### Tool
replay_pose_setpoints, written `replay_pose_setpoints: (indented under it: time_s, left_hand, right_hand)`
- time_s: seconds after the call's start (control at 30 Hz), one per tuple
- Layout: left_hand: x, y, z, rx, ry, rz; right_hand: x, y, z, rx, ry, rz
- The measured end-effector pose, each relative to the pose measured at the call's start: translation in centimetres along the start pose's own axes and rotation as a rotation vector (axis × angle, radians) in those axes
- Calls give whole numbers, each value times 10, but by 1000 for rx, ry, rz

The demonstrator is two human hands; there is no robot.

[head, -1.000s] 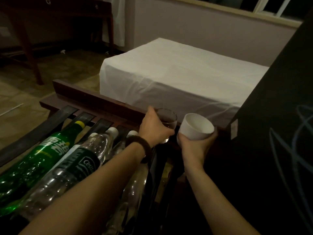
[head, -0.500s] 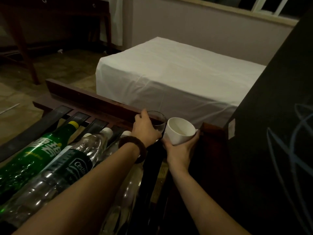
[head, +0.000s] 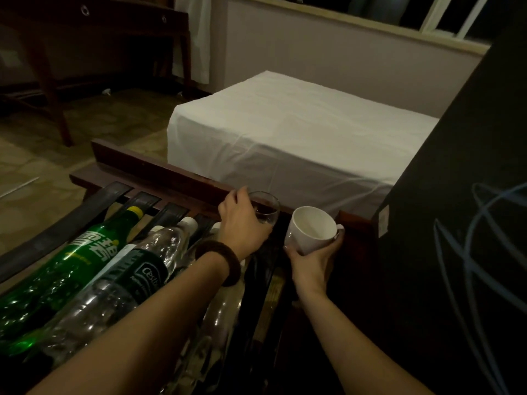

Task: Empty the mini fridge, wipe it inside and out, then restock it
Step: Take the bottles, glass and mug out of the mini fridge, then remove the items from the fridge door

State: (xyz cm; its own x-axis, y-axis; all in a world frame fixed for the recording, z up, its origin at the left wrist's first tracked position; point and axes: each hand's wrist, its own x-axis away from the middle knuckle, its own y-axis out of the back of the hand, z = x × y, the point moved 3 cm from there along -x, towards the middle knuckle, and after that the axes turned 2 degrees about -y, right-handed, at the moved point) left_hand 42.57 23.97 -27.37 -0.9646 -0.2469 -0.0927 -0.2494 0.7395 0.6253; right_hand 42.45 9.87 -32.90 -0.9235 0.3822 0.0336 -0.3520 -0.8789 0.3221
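My left hand wraps a small clear glass at the far end of a dark wooden slatted rack. My right hand grips a white mug from below, tilted, just right of the glass. On the rack's straps lie a green soda bottle and clear plastic bottles, partly hidden by my left forearm. The black mini fridge, with blue scribbles on its side, stands at the right.
A white-sheeted bed lies beyond the rack. A dark wooden desk stands at the back left on a tiled floor. A window sill runs along the far wall.
Both hands have come down and left toward the rack's far end. The mug has dropped beside the glass and tilted more.
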Motion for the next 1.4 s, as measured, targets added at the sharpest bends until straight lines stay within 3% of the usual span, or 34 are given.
replay_pose_setpoints:
  time_s: [0.13,0.3,0.57,0.9,1.07,1.17,1.27,1.4]
  left_hand:
    - [9,1,-6,-35,-51,-53]
    - [29,5,-16,-54,-89,-114]
    - [101,28,-52,71,-146,-23]
    - [226,54,-126,343,-308,-62]
    - [287,26,-186,372,-499,1]
    - [315,-12,-220,363,-595,101]
    - [324,-68,-238,352,-511,299]
    - [324,-144,-241,246,-456,449]
  right_hand:
    - [2,8,4,12,-22,20]
    - [22,29,22,243,76,-31]
    - [85,80,68,551,501,66]
    - [189,210,90,443,826,80]
    - [206,308,69,423,768,20]
    - [191,362,41,520,596,-42]
    - [165,402,0,637,296,-48]
    - [138,435,-53,654,68,-61]
